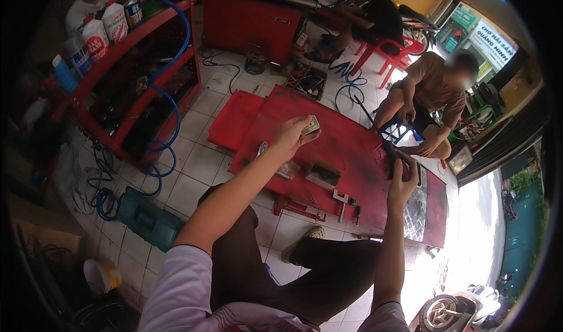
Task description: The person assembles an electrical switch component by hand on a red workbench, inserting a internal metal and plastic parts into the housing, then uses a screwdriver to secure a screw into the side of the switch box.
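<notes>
Biggest thing here is the red metal platform (346,141) lying flat on the tiled floor (196,162), scuffed dark along its right side. Left of it stands a red shelf rack (126,68) with white bottles (105,30) on the top level and a blue hose (170,106) looping down its front to the floor. A teal power tool (146,219) lies on the tiles just below the rack.

Across the platform another person in a brown shirt (431,89) is squatting, and further back there's a red plastic chair (390,50).

On the platform itself, near its front edge, sits a small grey block (322,174) with a few little metal bits (342,203) beside it.

Now the hands. The left hand (291,135) is raised over the middle of the platform, fingers closed around a small pale rectangular part (311,125), which sticks out between thumb and fingertips, up in the air and clear of the surface. The right hand (402,185) is out over the right side of the platform, gripping a dark tool (392,155) that points away from the person; can't tell what kind of tool it is.
</notes>
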`<move>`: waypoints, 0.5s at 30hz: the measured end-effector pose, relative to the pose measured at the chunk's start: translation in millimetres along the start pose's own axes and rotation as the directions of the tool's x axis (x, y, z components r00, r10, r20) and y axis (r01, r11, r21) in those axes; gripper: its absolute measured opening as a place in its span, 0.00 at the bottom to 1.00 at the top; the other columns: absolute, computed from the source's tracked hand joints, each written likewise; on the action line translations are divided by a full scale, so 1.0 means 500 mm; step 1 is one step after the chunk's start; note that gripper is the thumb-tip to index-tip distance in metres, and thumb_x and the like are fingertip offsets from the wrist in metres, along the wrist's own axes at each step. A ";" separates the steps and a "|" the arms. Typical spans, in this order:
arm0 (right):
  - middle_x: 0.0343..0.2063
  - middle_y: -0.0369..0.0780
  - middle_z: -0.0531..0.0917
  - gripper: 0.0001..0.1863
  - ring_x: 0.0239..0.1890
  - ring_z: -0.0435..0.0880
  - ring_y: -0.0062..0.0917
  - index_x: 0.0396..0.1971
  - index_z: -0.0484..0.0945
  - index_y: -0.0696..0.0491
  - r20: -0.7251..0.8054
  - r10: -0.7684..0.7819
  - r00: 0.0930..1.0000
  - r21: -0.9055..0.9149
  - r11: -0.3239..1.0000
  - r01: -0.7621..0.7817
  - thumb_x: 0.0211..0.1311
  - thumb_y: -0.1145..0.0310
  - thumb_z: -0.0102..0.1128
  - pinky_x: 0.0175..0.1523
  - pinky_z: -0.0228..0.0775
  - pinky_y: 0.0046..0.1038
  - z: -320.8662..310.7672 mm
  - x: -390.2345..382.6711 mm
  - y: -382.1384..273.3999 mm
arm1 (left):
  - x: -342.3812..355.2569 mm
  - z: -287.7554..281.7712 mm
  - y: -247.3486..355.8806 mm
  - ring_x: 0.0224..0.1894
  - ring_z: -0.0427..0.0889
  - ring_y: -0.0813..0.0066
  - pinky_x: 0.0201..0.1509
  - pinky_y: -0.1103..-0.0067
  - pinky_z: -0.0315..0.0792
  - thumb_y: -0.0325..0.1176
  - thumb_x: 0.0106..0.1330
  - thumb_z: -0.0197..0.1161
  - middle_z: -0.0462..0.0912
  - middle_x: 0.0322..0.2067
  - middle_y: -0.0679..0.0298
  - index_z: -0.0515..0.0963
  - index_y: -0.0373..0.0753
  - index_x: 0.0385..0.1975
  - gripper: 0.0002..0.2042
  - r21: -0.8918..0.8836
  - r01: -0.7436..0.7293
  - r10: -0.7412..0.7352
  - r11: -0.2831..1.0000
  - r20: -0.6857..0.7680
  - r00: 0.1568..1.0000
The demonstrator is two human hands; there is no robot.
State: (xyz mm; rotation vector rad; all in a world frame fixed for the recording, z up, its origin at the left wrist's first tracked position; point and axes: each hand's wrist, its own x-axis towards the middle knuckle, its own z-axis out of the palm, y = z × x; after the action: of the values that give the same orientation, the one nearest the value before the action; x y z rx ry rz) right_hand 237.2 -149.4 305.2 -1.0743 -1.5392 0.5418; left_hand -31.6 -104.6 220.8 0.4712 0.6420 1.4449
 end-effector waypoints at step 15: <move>0.24 0.44 0.82 0.12 0.25 0.83 0.31 0.31 0.77 0.57 0.211 -0.077 0.974 -0.156 0.981 0.111 0.41 0.75 0.62 0.32 0.73 0.24 -0.142 0.015 0.215 | 0.199 0.150 -0.236 0.49 0.75 0.58 0.56 0.72 0.72 0.32 0.66 0.48 0.75 0.43 0.50 0.69 0.27 0.42 0.13 -0.087 0.198 -0.201 0.976 -0.027 0.979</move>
State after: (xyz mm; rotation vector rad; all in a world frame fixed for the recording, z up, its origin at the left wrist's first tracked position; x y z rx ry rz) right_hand 340.7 -106.5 241.2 -1.0911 -1.8335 0.4755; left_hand 107.7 -9.4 188.1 0.3069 0.6361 1.2860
